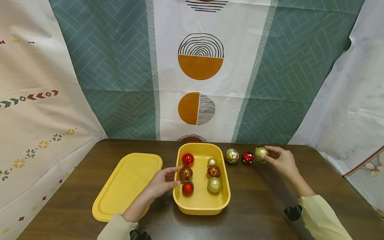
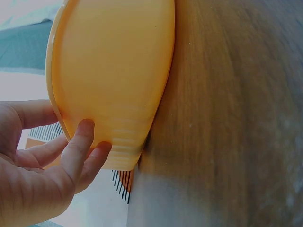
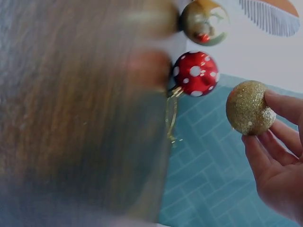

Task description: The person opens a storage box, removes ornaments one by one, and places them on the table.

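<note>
A yellow plastic box (image 1: 201,211) stands on the dark wooden table, with red, copper and gold Christmas ball ornaments in two columns inside. My left hand (image 1: 164,182) grips the box's left rim; in the left wrist view, some fingers (image 2: 78,151) lie against its outer wall. On the right, my right hand (image 1: 283,162) pinches a gold glitter ball ornament (image 1: 261,153) between thumb and fingers. In the right wrist view that glitter ball (image 3: 250,108) appears raised off the table. Left of it lie a red ball with white dots (image 1: 248,157) and a shiny pale gold ball (image 1: 232,155).
A flat yellow lid (image 1: 126,183) lies on the table (image 1: 255,213) left of the box. Behind the table's back edge hangs a green and white patterned cloth (image 1: 120,66), with pale cloths at both sides.
</note>
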`<state>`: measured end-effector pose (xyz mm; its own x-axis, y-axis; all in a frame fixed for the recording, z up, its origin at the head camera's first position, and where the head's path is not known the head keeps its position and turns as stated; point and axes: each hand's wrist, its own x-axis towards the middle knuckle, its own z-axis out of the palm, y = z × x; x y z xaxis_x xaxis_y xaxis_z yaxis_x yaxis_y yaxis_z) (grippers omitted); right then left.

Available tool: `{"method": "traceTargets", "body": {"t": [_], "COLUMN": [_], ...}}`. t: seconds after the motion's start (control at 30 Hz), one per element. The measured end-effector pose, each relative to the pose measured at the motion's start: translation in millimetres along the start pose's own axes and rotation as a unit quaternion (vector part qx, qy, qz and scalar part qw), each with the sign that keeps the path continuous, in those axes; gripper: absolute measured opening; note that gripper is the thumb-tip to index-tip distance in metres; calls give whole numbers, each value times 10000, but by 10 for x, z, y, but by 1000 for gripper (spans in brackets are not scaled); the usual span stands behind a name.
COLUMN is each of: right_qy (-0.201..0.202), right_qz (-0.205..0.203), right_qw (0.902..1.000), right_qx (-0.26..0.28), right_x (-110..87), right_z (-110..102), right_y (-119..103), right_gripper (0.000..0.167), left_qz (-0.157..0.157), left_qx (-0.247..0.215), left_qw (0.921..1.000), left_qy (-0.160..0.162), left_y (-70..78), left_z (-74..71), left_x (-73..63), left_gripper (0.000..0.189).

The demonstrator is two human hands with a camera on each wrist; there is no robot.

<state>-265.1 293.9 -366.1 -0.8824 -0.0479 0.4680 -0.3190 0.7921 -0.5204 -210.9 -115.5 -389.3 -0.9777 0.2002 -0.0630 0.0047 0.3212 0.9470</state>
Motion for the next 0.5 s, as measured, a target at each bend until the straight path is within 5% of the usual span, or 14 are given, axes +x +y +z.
{"method": "traceTargets", "body": {"t": [0.5], "right_qy": [-490], "right_qz": [503], "right_qw": [9967], "right_qx": [-399], "right_x": [45], "right_z": [131], "right_y": [233], "right_gripper": [42], "left_qz": [204], "left_qx": [-24], "left_qw": [9997], "left_qy": [-89], "left_y": [1], "left_z": [-11], "left_x": [-22], "left_gripper": [47]}}
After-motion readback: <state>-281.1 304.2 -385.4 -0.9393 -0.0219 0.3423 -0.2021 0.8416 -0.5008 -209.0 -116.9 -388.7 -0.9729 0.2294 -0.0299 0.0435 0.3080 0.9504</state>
